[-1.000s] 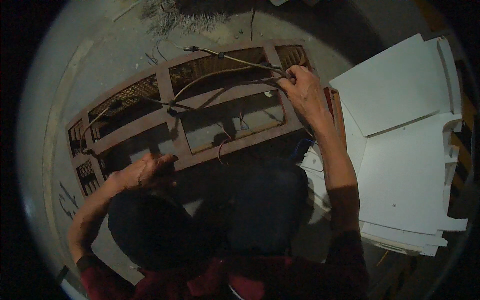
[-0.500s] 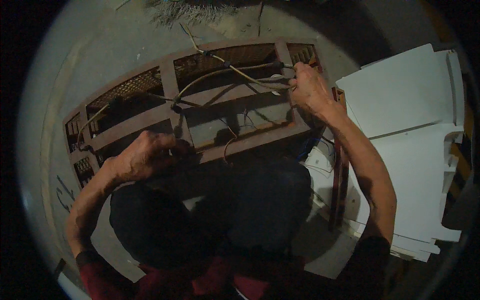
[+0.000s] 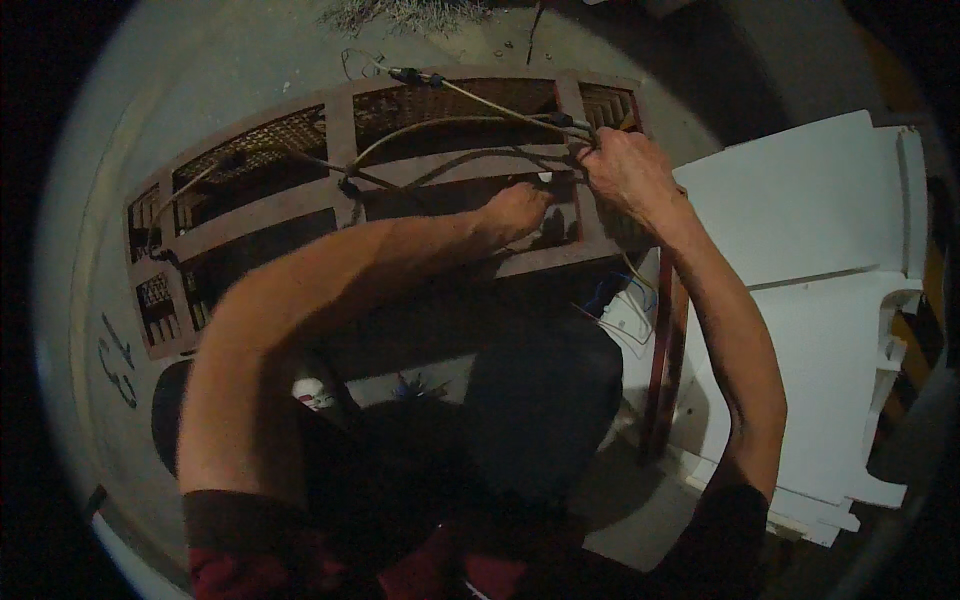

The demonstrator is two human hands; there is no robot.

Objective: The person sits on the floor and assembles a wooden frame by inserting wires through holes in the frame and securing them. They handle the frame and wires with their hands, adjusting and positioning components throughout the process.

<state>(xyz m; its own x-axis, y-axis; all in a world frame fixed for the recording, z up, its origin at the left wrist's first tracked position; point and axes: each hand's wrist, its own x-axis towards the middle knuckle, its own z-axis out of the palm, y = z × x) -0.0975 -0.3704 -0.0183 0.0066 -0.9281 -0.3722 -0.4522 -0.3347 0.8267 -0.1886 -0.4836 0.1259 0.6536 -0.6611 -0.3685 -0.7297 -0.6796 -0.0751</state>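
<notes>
A brown wooden frame with woven mesh panels [image 3: 345, 155] lies across the floor before my knees. Dull yellowish cables [image 3: 490, 103] with dark joints run over it and gather at its right side. My right hand [image 3: 628, 170] is closed around the gathered cable ends near the frame's right bar. Reaching across from the left, my left hand [image 3: 517, 212] is over the frame's lower right opening, fingers bent together. Whatever is in those fingers is hidden. Just above them shows a small white piece [image 3: 545, 177], which I cannot identify.
White panels [image 3: 800, 210] are stacked at the right, beside an upright reddish bar [image 3: 668, 360]. Loose blue and pale wires [image 3: 615, 295] stick out near the right knee. A bristly broom-like bundle [image 3: 400, 14] lies on the floor beyond the frame.
My left hand has moved right and away from me, from the frame's near edge to beside my right hand. My right hand stays on the cables, whose joined far end has shifted.
</notes>
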